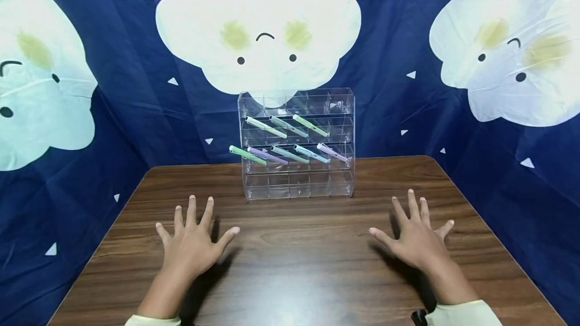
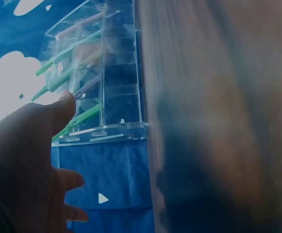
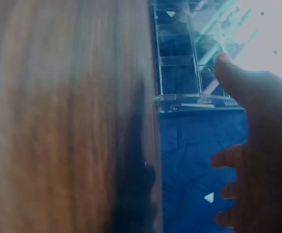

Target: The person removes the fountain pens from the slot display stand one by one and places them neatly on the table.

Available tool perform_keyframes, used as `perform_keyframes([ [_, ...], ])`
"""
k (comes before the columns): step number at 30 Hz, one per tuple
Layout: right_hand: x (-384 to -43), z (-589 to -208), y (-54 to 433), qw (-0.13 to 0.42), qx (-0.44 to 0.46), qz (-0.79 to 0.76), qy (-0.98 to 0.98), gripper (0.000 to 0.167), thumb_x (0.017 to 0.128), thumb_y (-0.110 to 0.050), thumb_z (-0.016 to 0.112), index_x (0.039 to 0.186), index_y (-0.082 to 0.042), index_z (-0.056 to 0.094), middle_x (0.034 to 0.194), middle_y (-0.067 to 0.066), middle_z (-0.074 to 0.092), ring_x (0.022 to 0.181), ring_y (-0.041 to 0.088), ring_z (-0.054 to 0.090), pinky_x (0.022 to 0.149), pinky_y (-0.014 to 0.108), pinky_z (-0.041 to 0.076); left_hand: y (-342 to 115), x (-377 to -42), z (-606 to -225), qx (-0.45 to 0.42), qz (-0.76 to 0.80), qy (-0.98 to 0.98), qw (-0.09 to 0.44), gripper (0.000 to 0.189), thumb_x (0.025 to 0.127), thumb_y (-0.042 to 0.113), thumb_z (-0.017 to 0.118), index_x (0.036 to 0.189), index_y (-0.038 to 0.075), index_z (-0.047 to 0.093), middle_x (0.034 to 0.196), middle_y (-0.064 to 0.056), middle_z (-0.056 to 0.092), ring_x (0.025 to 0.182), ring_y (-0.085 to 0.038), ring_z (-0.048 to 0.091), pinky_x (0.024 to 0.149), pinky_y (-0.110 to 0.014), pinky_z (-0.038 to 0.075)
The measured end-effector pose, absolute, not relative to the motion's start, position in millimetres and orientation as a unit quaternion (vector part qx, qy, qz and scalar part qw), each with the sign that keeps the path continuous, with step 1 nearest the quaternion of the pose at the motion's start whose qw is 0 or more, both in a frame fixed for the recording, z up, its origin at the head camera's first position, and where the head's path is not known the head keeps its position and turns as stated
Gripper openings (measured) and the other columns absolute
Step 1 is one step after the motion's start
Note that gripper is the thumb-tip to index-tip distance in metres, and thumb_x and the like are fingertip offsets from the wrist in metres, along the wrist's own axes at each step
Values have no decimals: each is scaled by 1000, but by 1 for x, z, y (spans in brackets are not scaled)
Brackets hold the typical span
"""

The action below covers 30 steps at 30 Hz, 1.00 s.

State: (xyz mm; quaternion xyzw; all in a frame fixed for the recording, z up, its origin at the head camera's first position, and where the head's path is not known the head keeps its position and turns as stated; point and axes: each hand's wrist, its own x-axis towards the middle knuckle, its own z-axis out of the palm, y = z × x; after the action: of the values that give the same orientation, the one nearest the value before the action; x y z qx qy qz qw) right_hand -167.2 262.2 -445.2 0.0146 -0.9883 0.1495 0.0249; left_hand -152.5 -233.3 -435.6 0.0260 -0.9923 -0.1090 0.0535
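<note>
A clear plastic tiered rack (image 1: 299, 192) stands at the back middle of the table, divided into small compartments. Several pastel pens lie slanted in its two middle tiers, among them a green pen (image 1: 247, 155), a purple pen (image 1: 267, 156) and a pale lilac pen (image 1: 332, 152). My left hand (image 1: 190, 245), fingers spread and holding nothing, is over the table to the front left of the rack. On the front right, my right hand (image 1: 419, 243) is likewise spread with nothing in it. Both wrist views show the thumb overlapping the rack from a distance.
The brown wooden table (image 1: 290, 260) has rounded back corners. Close behind it and along both sides hangs a dark blue cloth (image 1: 195, 135) with white clouds and small triangles. The rack's top and bottom tiers hold no pens. A dark band (image 1: 419, 317) sits at the right wrist.
</note>
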Motion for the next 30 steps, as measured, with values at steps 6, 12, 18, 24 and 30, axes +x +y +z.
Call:
perform_keyframes([
  [6,-176,-431,252,34,29,141,-989,112,96,-84,57,175,-12,24,183,25,-7,164,61,3,102,101,-10,-229,-170,-426,19,-151,-988,29,111,98,89,46,176,15,20,179,-33,9,160,-66,17,116,-94,8],
  [12,-196,-407,232,64,40,146,-986,114,95,-88,54,176,-16,20,184,21,-6,165,59,10,110,98,-5,-227,-191,-414,14,-226,-973,43,105,101,76,58,176,12,20,180,-32,11,158,-64,24,116,-87,31],
  [18,-218,-388,212,91,47,151,-983,114,94,-90,52,177,-18,18,183,24,9,156,60,32,113,89,29,-226,-210,-409,8,-310,-949,58,99,105,64,64,175,10,21,178,-32,15,159,-61,27,123,-78,32],
  [24,-235,-379,197,108,57,165,-979,113,95,-89,51,177,-18,18,177,26,21,140,58,55,93,75,55,-219,-226,-410,18,-413,-910,32,92,107,57,63,176,13,20,179,-27,20,159,-52,35,128,-69,32],
  [30,-251,-374,182,129,63,185,-972,106,97,-81,59,175,-19,24,174,21,29,108,49,71,75,63,59,-211,-242,-415,26,-521,-853,21,88,107,51,66,176,16,23,180,-23,22,158,-48,41,126,-65,39],
])
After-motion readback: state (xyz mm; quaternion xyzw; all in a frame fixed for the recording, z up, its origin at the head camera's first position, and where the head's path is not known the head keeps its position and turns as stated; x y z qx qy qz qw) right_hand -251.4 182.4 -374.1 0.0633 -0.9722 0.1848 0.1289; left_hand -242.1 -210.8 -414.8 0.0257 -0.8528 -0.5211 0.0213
